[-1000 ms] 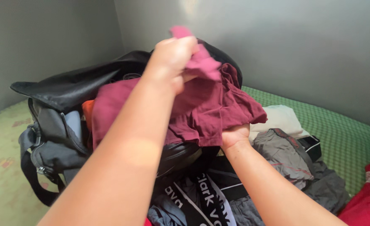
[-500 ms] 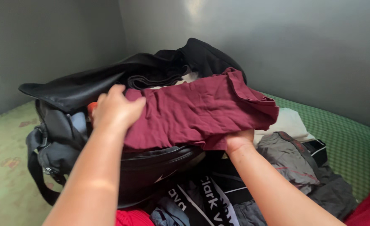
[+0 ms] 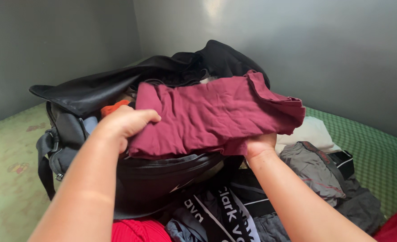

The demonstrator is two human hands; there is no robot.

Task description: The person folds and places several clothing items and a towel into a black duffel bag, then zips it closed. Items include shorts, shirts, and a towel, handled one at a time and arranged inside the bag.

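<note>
Left hand (image 3: 124, 123) curled knuckles-up, right hand (image 3: 260, 145) gripping from below, forearms extended

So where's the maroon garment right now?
In the head view the maroon garment lies folded across the open top of the black bag, centre frame, held at its left edge by the left hand and underneath by the right hand.

your view is evenly lit by soft daylight, moderately bright, with a pale glare patch on the grey wall (image 3: 214, 9) high above your right hand (image 3: 260, 145). shadows are gentle; the deepest lies under the maroon cloth (image 3: 212, 114) between your hands, inside the black bag (image 3: 153, 179). your left hand (image 3: 124, 123) and forearm look slightly soft, being close to the lens. the corners stretch and dim a little.
</note>
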